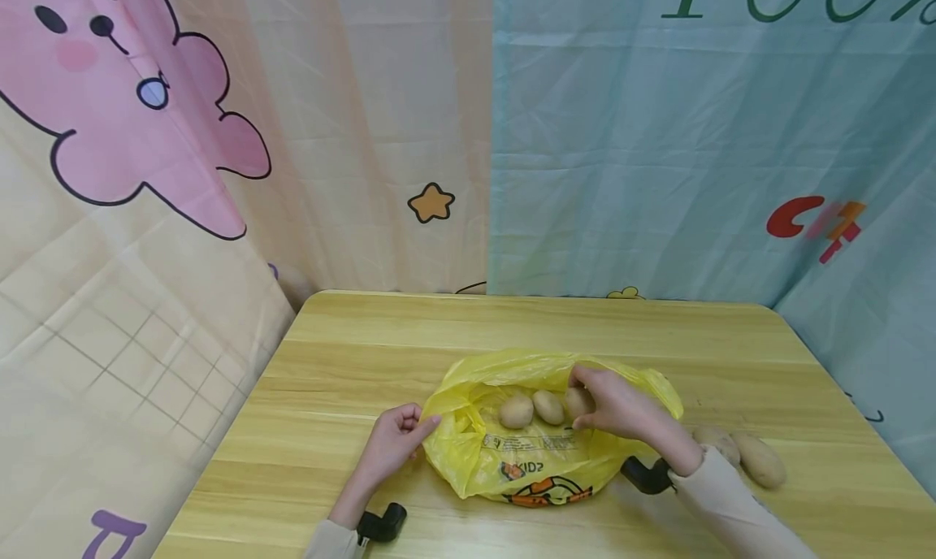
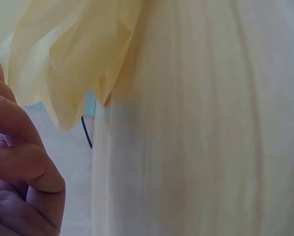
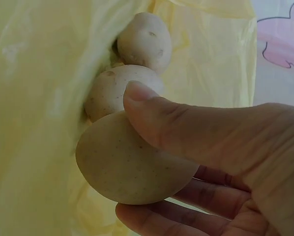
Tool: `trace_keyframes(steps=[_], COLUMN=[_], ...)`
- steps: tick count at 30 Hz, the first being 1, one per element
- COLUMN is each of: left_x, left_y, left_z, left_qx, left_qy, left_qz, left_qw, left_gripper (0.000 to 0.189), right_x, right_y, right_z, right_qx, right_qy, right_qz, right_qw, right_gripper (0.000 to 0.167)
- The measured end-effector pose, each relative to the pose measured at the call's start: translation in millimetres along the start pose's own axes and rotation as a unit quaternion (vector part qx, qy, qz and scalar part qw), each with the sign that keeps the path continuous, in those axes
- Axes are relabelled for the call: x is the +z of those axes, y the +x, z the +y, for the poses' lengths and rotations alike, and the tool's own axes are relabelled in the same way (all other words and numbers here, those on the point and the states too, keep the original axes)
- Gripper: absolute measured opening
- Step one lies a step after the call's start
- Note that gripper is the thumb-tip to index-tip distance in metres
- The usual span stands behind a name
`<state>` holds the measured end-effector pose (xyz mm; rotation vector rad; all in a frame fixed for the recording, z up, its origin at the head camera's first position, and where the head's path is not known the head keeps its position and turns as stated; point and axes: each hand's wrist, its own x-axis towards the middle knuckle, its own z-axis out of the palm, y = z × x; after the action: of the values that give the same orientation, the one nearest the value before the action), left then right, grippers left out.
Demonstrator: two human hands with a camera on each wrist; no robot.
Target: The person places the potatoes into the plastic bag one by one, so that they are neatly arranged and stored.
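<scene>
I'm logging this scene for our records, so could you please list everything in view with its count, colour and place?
Table: one, light wood, lower middle
Plastic bag: one, yellow with print, lying open on the table
Potatoes: five, pale brown, three within the bag, two on the table at right
Printed cloth: count unclear, cream and blue, behind and beside the table
Wrist devices: two, black, one per wrist
Sleeves: two, beige, on the forearms
Left hand: one, pinching the bag's left edge
Right hand: one, holding a potato
</scene>
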<state>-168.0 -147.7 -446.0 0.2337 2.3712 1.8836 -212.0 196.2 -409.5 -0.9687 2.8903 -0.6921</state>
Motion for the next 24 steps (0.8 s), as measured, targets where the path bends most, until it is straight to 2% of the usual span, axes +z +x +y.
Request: trace_keyframes(steps=[24], left_x=[2.0], left_y=[-1.6], left_z=[3.0], left_qx=[0.002], left_qy=[0.008], left_qz=[0.006], left_qw=[1.0000], left_gripper=[0.023], right_x=[12], right_y=[2.8], right_z=[7], right_qx=[0.019], right_qy=[-0.010], right_qz=[-0.001], right_qw=[0.9998], right_gripper=[0.044])
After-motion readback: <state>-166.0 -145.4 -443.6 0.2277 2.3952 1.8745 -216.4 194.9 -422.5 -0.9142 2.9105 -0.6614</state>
